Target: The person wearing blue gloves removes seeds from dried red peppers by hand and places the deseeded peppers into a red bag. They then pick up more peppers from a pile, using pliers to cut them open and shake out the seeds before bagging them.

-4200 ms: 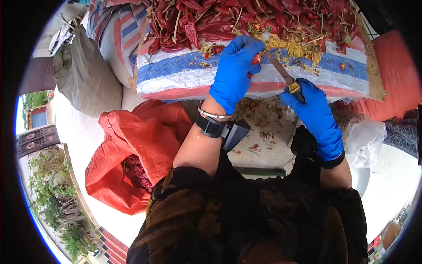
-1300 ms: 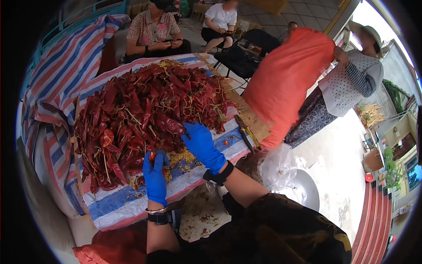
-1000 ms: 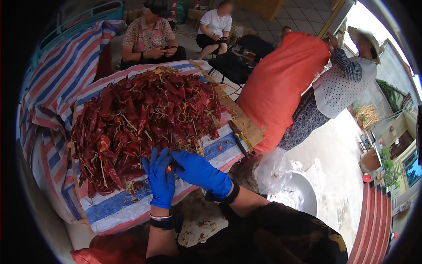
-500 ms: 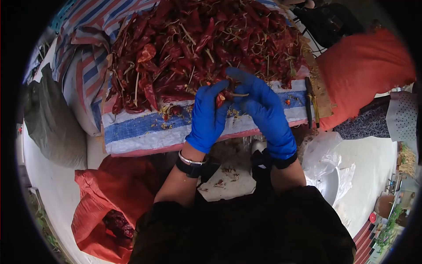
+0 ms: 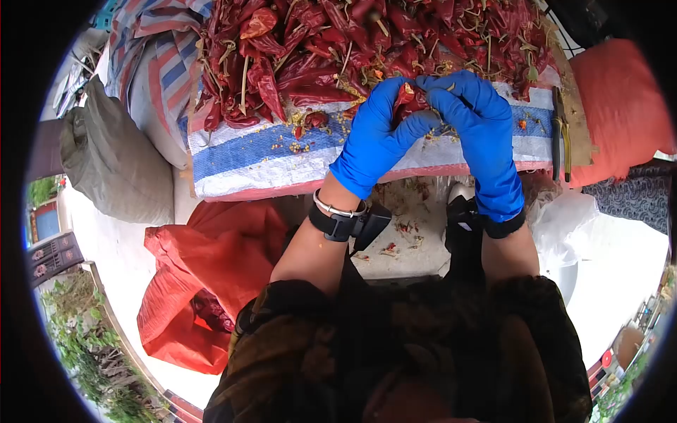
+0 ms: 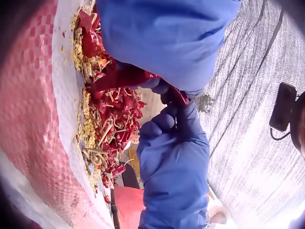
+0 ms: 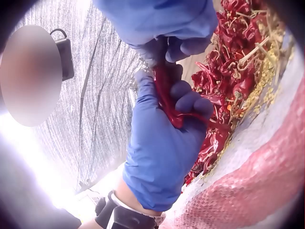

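Note:
Both hands wear blue gloves and meet at the front edge of a heap of dried red peppers. My left hand holds one red pepper, whose body lies along the fingers in the right wrist view. With thumb and fingers curled, my right hand pinches the other end of that pepper; in the left wrist view this hand sits just below the left hand. The exact contact is partly covered by fingers.
Pliers with yellow on the handles lie at the right end of the striped cloth. Yellow seeds are scattered along its front. An open red sack stands below left, a grey-green sack farther left, a red sack at right.
The head view has swung back down over my lap. The right fingers, spread near the pepper's stem earlier, have closed in on it. The long tool held 4.2 s ago is out of my right hand.

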Available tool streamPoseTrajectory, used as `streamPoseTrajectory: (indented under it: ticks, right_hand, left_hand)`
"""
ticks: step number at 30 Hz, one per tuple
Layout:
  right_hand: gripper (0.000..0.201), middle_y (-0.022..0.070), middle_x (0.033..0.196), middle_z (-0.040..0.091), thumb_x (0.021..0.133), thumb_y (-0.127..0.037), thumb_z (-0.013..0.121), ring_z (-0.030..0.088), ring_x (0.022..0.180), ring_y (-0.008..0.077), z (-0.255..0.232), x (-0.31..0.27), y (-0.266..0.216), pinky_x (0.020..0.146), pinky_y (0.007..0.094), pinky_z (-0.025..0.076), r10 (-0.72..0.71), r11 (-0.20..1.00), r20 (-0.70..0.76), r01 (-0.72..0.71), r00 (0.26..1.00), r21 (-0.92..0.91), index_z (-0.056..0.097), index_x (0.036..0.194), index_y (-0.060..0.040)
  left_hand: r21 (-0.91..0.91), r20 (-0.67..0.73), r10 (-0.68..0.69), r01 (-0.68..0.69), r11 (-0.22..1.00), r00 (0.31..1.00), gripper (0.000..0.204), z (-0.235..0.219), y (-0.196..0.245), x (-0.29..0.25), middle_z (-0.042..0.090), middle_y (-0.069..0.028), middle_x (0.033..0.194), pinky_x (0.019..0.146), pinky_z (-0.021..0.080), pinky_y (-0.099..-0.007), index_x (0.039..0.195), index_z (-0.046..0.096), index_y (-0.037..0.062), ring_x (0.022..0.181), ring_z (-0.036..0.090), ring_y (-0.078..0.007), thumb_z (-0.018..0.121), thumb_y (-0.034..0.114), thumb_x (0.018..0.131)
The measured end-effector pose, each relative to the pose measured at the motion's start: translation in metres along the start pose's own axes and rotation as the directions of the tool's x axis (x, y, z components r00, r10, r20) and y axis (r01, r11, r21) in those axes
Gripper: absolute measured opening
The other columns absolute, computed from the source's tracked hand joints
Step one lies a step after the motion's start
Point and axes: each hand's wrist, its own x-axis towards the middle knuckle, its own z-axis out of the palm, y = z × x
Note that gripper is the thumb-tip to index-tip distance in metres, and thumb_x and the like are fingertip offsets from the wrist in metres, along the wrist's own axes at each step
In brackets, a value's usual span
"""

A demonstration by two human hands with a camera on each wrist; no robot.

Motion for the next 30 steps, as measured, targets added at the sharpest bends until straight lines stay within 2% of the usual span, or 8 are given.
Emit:
streamPoseTrajectory:
  ticks: [4, 6, 9, 13, 15, 19, 21, 30]
  right_hand:
    - [0.014, 0.0036, 0.086, 0.063, 0.08, -0.004, 0.061, 0.055, 0.075, 0.0071, 0.001, -0.001, 0.002, 0.069, 0.021, 0.045, 0.158, 0.977, -0.028, -0.153, 0.987, 0.149, 0.063, 0.093, -0.0009]
    - [0.014, 0.004, 0.085, 0.063, 0.081, -0.007, 0.061, 0.055, 0.071, 0.0072, -0.001, 0.0, 0.0, 0.065, 0.0208, 0.044, 0.332, 0.907, 0.014, -0.323, 0.943, 0.269, 0.063, 0.094, -0.0009]
    - [0.016, 0.0037, 0.081, 0.062, 0.082, -0.009, 0.061, 0.053, 0.067, 0.007, -0.001, 0.0, -0.008, 0.059, 0.0186, 0.041, 0.418, 0.815, 0.086, -0.415, 0.904, 0.405, 0.062, 0.095, -0.0006]
    - [0.016, 0.0037, 0.076, 0.06, 0.083, -0.011, 0.061, 0.051, 0.063, 0.0071, -0.006, 0.001, 0.004, 0.053, 0.0174, 0.036, 0.416, 0.778, 0.173, -0.448, 0.893, 0.44, 0.062, 0.094, -0.0001]
    - [0.015, 0.0035, 0.07, 0.054, 0.083, -0.011, 0.06, 0.048, 0.059, 0.0076, -0.006, 0.004, 0.008, 0.048, 0.0186, 0.032, 0.405, 0.565, 0.331, -0.518, 0.852, 0.642, 0.061, 0.092, 0.0008]
    - [0.013, 0.0035, 0.068, 0.051, 0.083, -0.009, 0.059, 0.043, 0.055, 0.0083, 0.007, -0.002, 0.005, 0.046, 0.0198, 0.029, 0.448, 0.634, 0.137, -0.422, 0.883, 0.648, 0.058, 0.091, 0.0014]
    - [0.013, 0.0037, 0.068, 0.049, 0.084, -0.009, 0.057, 0.038, 0.052, 0.0074, 0.004, -0.001, 0.014, 0.047, 0.0193, 0.028, 0.41, 0.188, 0.389, -0.494, 0.825, 0.849, 0.057, 0.091, 0.0016]
    - [0.022, -0.0009, 0.068, 0.045, 0.087, -0.015, 0.053, 0.029, 0.051, 0.0054, 0.006, -0.003, 0.015, 0.048, 0.0198, 0.026, 0.33, -0.094, 0.473, -0.47, 0.817, 0.877, 0.055, 0.1, 0.004]
  left_hand:
    - [0.036, 0.072, -0.091, 0.088, 0.995, 0.993, 0.032, -0.008, 0.004, -0.001, 0.058, -0.006, 0.083, 0.067, 0.045, -0.0271, 0.106, 0.052, 0.0014, 0.072, 0.051, -0.012, 0.063, 0.019, 0.083]
    - [-0.125, 0.113, -0.22, 0.234, 0.964, 0.969, 0.028, -0.009, 0.008, -0.001, 0.058, -0.0039, 0.081, 0.063, 0.044, -0.0258, 0.102, 0.054, 0.0018, 0.07, 0.051, -0.0103, 0.062, 0.02, 0.084]
    - [-0.216, 0.201, -0.37, 0.409, 0.886, 0.907, 0.028, -0.014, 0.011, -0.002, 0.059, -0.0029, 0.082, 0.059, 0.044, -0.0231, 0.104, 0.054, 0.002, 0.069, 0.052, -0.008, 0.061, 0.022, 0.085]
    - [-0.255, 0.232, -0.361, 0.415, 0.873, 0.903, 0.03, -0.016, 0.012, -0.001, 0.06, -0.0029, 0.082, 0.055, 0.045, -0.0217, 0.106, 0.054, 0.0028, 0.069, 0.053, -0.0071, 0.06, 0.023, 0.086]
    - [-0.367, 0.224, -0.383, 0.441, 0.819, 0.896, 0.032, -0.015, 0.013, -0.002, 0.061, -0.0049, 0.084, 0.052, 0.049, -0.0237, 0.109, 0.054, 0.004, 0.071, 0.057, -0.0095, 0.06, 0.025, 0.085]
    - [-0.441, 0.263, -0.404, 0.482, 0.758, 0.876, 0.035, -0.017, 0.009, -0.001, 0.06, -0.0067, 0.088, 0.052, 0.054, -0.0317, 0.108, 0.053, 0.0043, 0.074, 0.059, -0.0156, 0.06, 0.03, 0.085]
    - [-0.495, 0.285, -0.4, 0.491, 0.717, 0.871, 0.034, -0.018, 0.008, -0.001, 0.06, -0.007, 0.089, 0.054, 0.054, -0.0327, 0.107, 0.054, 0.0047, 0.073, 0.059, -0.0162, 0.059, 0.03, 0.085]
    - [-0.664, 0.256, -0.362, 0.435, 0.608, 0.896, 0.029, -0.015, -0.004, -0.002, 0.06, -0.0061, 0.084, 0.065, 0.049, -0.0298, 0.108, 0.055, 0.0075, 0.078, 0.058, -0.0148, 0.059, 0.025, 0.086]
